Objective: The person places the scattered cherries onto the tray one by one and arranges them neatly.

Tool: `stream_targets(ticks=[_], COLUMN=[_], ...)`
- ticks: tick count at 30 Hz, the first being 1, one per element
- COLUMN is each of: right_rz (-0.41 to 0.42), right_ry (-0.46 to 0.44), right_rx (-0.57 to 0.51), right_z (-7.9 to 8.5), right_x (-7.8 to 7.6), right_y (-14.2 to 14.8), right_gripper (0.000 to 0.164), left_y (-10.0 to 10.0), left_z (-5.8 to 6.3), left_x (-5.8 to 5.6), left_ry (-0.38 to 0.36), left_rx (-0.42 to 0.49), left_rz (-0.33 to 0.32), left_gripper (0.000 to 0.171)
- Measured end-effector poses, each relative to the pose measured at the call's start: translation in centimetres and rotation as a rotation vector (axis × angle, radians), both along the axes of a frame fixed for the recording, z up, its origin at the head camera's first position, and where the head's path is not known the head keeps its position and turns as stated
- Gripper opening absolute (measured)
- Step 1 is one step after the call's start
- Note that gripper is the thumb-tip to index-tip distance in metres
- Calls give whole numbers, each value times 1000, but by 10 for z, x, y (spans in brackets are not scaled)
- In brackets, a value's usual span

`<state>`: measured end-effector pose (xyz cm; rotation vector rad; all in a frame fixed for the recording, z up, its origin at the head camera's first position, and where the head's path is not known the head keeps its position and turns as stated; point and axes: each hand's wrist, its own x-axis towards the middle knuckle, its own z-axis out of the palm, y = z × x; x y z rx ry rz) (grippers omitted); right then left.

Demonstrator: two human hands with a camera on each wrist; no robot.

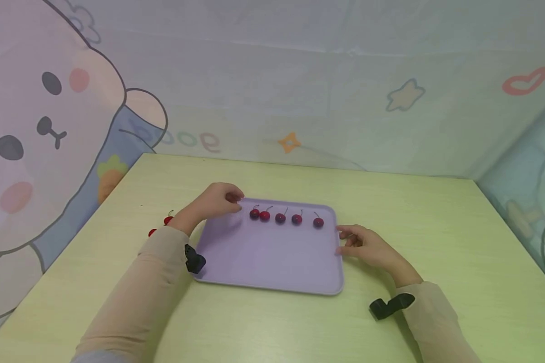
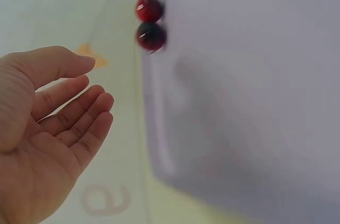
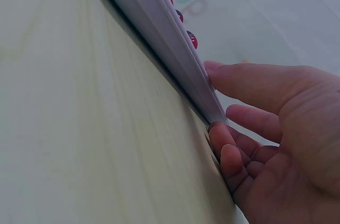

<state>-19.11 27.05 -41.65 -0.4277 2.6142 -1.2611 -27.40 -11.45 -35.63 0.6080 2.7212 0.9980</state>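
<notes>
Several dark red cherries (image 1: 280, 218) with stems stand in a row along the far side of a lilac tray (image 1: 272, 257). Over the tray's far left corner, my left hand (image 1: 220, 199) hovers with nothing between its loosely bent fingers and thumb. The cherry at the row's left end (image 2: 151, 36) lies just right of it in the head view. My right hand (image 1: 365, 245) is at the tray's right edge. In the right wrist view, its thumb (image 3: 255, 83) meets the rim, and bent fingertips (image 3: 222, 138) lie against the edge farther along.
Left of the tray, partly behind my left forearm, two more red cherries (image 1: 168, 220) lie on the pale yellow wooden table (image 1: 263, 327). A printed cloth (image 1: 300, 91) with a cartoon bear hangs behind the table. Black wrist cameras (image 1: 390, 305) sit on both sleeves.
</notes>
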Motion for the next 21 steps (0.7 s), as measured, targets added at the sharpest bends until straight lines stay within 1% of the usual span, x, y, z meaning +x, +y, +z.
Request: stream_targets(ticks=[4,8,13,17,21], right_rz=[-4,2,5,-1,-2], right_ry=[4,7,6,-2,-2], right_rx=[9,8,5,6,1], right_z=[-2,-2,-2,-2,-2], right_x=[-1,-1,-1,-1,-1], right_y=[2,2,2,3,4], right_gripper=[60,60,60,60,60], left_y=[-18,-38,-64,-83,-99], left_z=[18,35,52,57,52], left_x=[3,10,19,25,29], left_ry=[27,54,86,84,82], left_rx=[18,22,23,26,16], left_rz=[19,47,77,107,135], left_gripper=[34,33,34,35,36])
